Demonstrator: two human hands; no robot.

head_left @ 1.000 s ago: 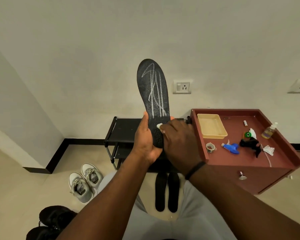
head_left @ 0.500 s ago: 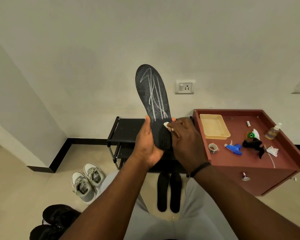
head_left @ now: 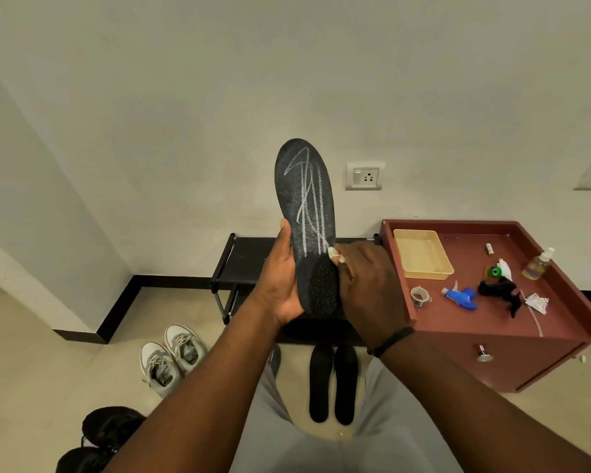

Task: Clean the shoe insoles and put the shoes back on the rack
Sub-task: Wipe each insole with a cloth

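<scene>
— Two hands on one insole?
— Yes. The left hand (head_left: pixel 280 285) grips the heel end of the black insole (head_left: pixel 307 220), holding it upright before the wall. The right hand (head_left: pixel 365 285) pinches a small white piece (head_left: pixel 335 255) against its right edge.
— How does it look?
— Black and textured, scrawled with white lines; it hangs above the shoe rack (head_left: pixel 249 257).

Right hand (head_left: pixel 367 285) slid up the right edge of the black insole (head_left: pixel 309 227), from low over the heel to about mid-length. White chalk piece (head_left: pixel 335 255) pinched in its fingers (head_left: pixel 347 268) climbed with it, reaching the lower ends of the pale scribble lines. More of the dotted heel patch uncovered. Insole tipped slightly leftward at the toe.
</scene>
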